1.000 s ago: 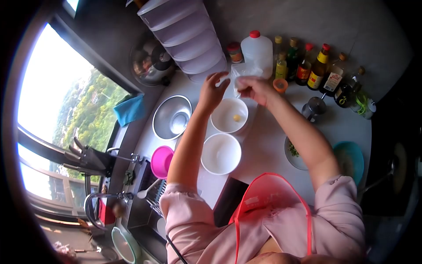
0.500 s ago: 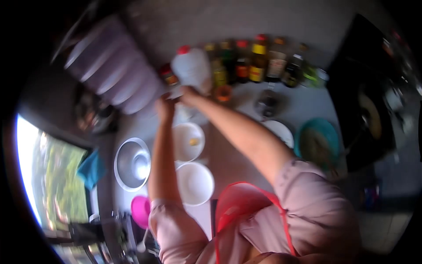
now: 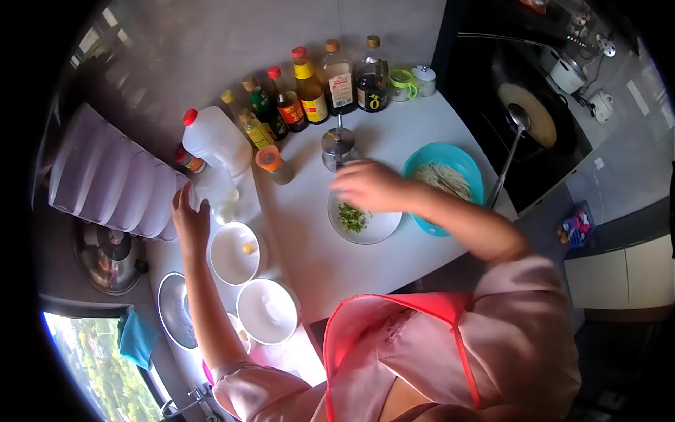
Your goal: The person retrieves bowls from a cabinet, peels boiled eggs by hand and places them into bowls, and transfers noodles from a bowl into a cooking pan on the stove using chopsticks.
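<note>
At the left, my left hand (image 3: 190,213) is raised beside the purple drawer unit (image 3: 119,179), its thumb and fingers apart with nothing between them. Near it are a clear plastic bag (image 3: 223,188) and a white bowl (image 3: 228,261) with a small yellow lump (image 3: 248,248) in it. My right hand (image 3: 365,186) hovers over the rim of a shallow dish (image 3: 376,228) holding chopped greens (image 3: 351,218). Its fingers are blurred and bent, and whatever they may hold is hidden. A lidded metal pot (image 3: 338,146) stands just behind my right hand.
Several sauce bottles (image 3: 309,91) line the wall beside a white jug (image 3: 214,141). An orange-capped jar (image 3: 274,165) stands before them. A turquoise bowl (image 3: 470,156) of noodles is at right, near a wok (image 3: 527,116) with a ladle. An empty white bowl (image 3: 267,311) sits nearer me.
The view has swung to the right, bringing the stove into sight. My right hand has left the jug and bag area and moved right, over the dish. My hands are now far apart.
</note>
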The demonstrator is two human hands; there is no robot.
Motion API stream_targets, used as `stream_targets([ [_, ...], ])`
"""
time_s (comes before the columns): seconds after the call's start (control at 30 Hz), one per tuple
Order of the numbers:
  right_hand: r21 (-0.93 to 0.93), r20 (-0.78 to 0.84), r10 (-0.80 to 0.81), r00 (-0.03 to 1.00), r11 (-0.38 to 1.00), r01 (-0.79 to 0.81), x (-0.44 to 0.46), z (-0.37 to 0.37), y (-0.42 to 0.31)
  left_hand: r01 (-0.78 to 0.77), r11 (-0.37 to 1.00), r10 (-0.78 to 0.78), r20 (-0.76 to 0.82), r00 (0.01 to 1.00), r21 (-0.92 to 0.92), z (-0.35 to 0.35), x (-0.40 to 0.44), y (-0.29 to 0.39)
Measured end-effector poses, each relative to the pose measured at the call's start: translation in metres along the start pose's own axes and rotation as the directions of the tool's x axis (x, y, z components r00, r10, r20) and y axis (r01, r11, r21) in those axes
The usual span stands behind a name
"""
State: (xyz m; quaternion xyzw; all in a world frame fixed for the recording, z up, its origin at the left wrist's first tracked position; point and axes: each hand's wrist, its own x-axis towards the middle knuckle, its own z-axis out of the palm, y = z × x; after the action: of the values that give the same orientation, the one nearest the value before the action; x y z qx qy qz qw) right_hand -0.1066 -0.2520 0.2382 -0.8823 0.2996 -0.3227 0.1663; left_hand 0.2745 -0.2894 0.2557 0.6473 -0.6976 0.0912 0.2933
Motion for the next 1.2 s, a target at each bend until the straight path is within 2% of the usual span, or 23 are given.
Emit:
stream_targets([
  [0.07,-0.174,0.09,0.242,0.966,0.959,-0.225,-0.071,-0.057,0.017,0.081,0.906,-0.03,0.129,0.991,-0.415,-0.012,-0.023,0.05],
  [0.1,-0.272,0.019,0.231,0.973,0.937,-0.218,-0.112,-0.074,0.029,0.18,0.857,-0.034,0.295,0.955,-0.483,-0.022,-0.036,0.082],
  [0.13,-0.375,0.081,0.447,0.891,0.842,-0.389,-0.147,-0.097,0.028,0.259,0.73,0.003,0.381,0.925,-0.633,-0.009,-0.059,0.096],
  [0.17,-0.37,0.106,0.555,0.825,0.792,-0.486,-0.171,-0.117,0.016,0.281,0.726,0.095,0.496,0.863,-0.627,-0.009,-0.077,0.126],
  [0.2,-0.484,0.215,0.561,0.799,0.772,-0.412,-0.214,-0.123,0.033,0.55,0.452,0.138,0.665,0.734,-0.702,0.006,-0.098,0.145],
  [0.23,-0.479,0.215,0.558,0.801,0.775,-0.411,-0.225,-0.125,0.025,0.526,0.627,0.146,0.749,0.646,-0.576,0.001,-0.113,0.187],
  [0.27,-0.512,0.222,0.553,0.803,0.767,-0.387,-0.236,-0.127,0.013,0.535,0.682,0.212,0.835,0.508,-0.499,-0.001,-0.12,0.22],
  [0.3,-0.547,0.223,0.55,0.805,0.754,-0.364,-0.246,-0.129,0.004,0.6,0.522,0.301,0.789,0.535,-0.606,0.043,-0.154,0.221],
  [0.33,-0.456,0.265,0.482,0.835,0.826,-0.332,-0.258,-0.124,0.01,0.778,0.351,0.306,0.849,0.431,-0.521,0.059,-0.168,0.247],
  [0.37,-0.405,0.257,0.412,0.874,0.867,-0.29,-0.265,-0.117,0.017,0.873,0.288,0.301,0.903,0.307,-0.393,0.085,-0.183,0.261],
  [0.4,-0.355,0.246,0.34,0.907,0.903,-0.242,-0.271,-0.111,0.024,0.934,0.188,0.257,0.933,0.253,-0.305,0.091,-0.19,0.285],
  [0.5,-0.328,0.088,0.247,0.965,0.922,-0.206,-0.269,-0.092,0.041,0.985,-0.15,0.288,0.95,0.124,-0.083,0.12,-0.206,0.332],
  [0.53,-0.329,0.078,0.248,0.966,0.921,-0.21,-0.266,-0.101,0.044,0.982,-0.162,0.28,0.959,-0.047,0.095,0.143,-0.208,0.335],
  [0.57,-0.258,-0.04,0.205,0.978,0.943,-0.208,-0.26,-0.111,0.043,0.983,-0.157,0.273,0.961,-0.05,0.096,0.147,-0.21,0.346],
  [0.63,-0.181,-0.167,0.16,0.973,0.965,-0.19,-0.26,-0.132,0.047,0.942,-0.321,0.211,0.962,0.172,-0.098,0.151,-0.21,0.369],
  [0.67,0.107,-0.253,0.274,0.928,0.961,-0.255,-0.262,-0.141,0.048,0.886,-0.44,0.132,0.966,0.223,-0.145,0.134,-0.202,0.389],
  [0.7,0.389,-0.295,0.401,0.867,0.879,-0.275,-0.265,-0.151,0.048,0.887,-0.439,0.126,0.967,0.22,-0.145,0.135,-0.204,0.394],
  [0.73,0.417,-0.333,0.464,0.821,0.853,-0.314,-0.266,-0.162,0.045,0.887,-0.422,0.074,0.968,0.24,-0.188,0.139,-0.207,0.394],
  [0.77,0.457,-0.299,0.515,0.804,0.816,-0.353,-0.27,-0.17,0.05,0.885,-0.403,0.021,0.965,0.262,-0.232,0.14,-0.207,0.395],
  [0.83,0.666,-0.043,0.707,0.706,0.547,-0.507,-0.276,-0.185,0.053,0.877,-0.422,0.01,0.967,0.256,-0.228,0.139,-0.207,0.398],
  [0.9,0.783,-0.043,0.746,0.665,0.439,-0.441,-0.279,-0.182,0.059,0.858,-0.446,-0.01,0.96,0.279,-0.254,0.136,-0.206,0.401],
  [1.03,0.776,0.024,0.796,0.605,0.367,-0.513,-0.286,-0.174,0.075,0.844,-0.475,-0.003,0.96,0.28,-0.247,0.143,-0.207,0.399],
  [1.2,0.869,0.095,0.883,0.46,0.152,-0.471,-0.268,-0.132,0.085,0.857,-0.397,0.0,0.933,0.36,-0.33,0.146,-0.206,0.403],
])
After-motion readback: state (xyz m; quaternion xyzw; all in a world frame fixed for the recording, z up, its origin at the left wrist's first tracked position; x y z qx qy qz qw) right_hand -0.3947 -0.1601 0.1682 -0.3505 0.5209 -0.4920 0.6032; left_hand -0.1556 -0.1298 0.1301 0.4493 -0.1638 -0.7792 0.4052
